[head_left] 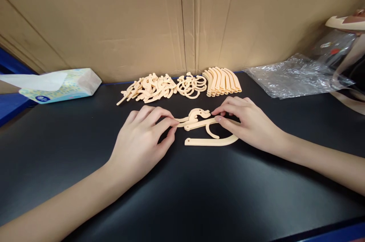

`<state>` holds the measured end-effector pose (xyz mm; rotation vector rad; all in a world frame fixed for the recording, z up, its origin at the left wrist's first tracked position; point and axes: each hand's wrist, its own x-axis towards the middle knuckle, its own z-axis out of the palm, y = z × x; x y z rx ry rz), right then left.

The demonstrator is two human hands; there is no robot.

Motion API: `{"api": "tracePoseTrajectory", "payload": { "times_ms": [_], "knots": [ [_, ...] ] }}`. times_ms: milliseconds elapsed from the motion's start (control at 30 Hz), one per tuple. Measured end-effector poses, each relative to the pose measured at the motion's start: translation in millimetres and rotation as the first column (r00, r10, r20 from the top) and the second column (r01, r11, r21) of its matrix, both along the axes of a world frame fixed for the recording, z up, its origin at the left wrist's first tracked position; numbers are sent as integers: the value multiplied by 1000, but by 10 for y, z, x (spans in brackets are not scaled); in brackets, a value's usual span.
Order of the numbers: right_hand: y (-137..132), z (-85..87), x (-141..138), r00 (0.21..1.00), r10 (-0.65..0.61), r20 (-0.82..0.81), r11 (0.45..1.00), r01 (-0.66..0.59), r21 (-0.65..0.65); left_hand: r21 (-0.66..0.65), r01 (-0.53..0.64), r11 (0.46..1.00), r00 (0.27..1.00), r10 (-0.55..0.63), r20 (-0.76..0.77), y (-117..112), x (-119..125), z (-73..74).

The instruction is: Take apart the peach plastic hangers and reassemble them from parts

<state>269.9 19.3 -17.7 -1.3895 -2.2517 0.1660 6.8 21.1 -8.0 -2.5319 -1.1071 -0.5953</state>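
Both my hands rest on a black tabletop around a few flat cream-coloured plastic pieces. My left hand pinches the left end of a small curly piece between thumb and forefinger. My right hand has its fingers closed on the right end of a straight strip. A long curved piece lies flat just below, partly under my right hand. A small hook-shaped piece sits between them.
Along the back lie three heaps of the same cream parts: mixed pieces, rings and curved strips. A tissue pack sits at the left, crumpled clear plastic bags at the right. A cardboard wall stands behind.
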Motion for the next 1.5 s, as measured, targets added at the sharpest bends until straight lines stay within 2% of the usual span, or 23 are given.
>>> {"api": "tracePoseTrajectory", "payload": {
  "times_ms": [267,533,967,1233,1400,1500],
  "knots": [
    [-6,4,-4,1000,-1,-23,1000,1,-1,219,-74,973,973,119,-198,-65,2,61],
    [-6,-2,2,999,24,-21,1000,-24,-12,174,-80,981,969,118,-218,-49,-17,4],
    [-4,-3,13,998,53,-38,999,-53,-11,168,-64,984,966,104,-237,-49,-31,22],
    [-9,-6,14,983,98,-157,995,-94,37,221,6,975,985,32,-168,-73,-39,15],
    [-9,14,3,931,97,-353,988,-134,-81,218,-8,976,989,39,-141,-66,-36,-1],
    [-34,39,-5,883,112,-455,978,-180,-109,150,-50,987,992,66,-104,-72,-43,-22]
  ]
}}
